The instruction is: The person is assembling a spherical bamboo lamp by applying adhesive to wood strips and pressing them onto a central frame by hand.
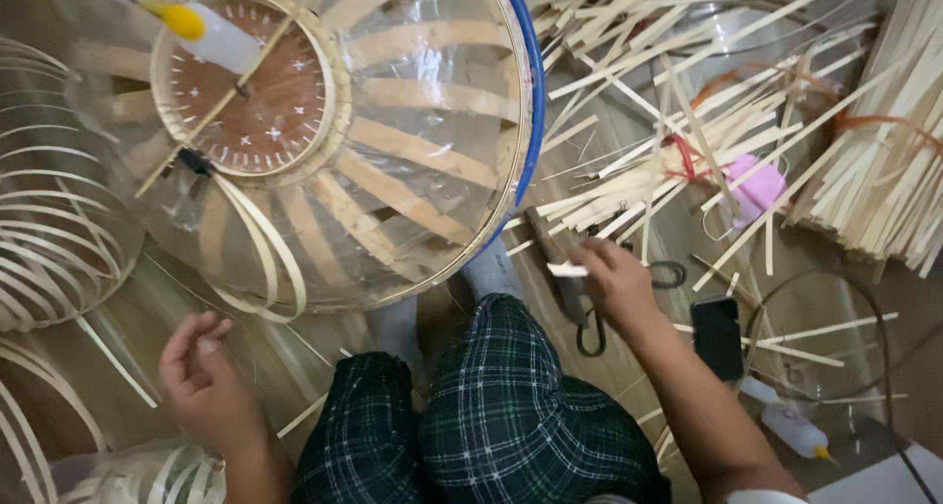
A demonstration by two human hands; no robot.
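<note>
The right hand pinches a short bamboo strip above the scissors, so it should grip firmly, while the left hand hangs half-open and empty beside the frame.

A wooden plank floor, warm brown under soft indoor light, strewn with loose bamboo strips toward its upper right corner; no walls or windows in view.
</note>
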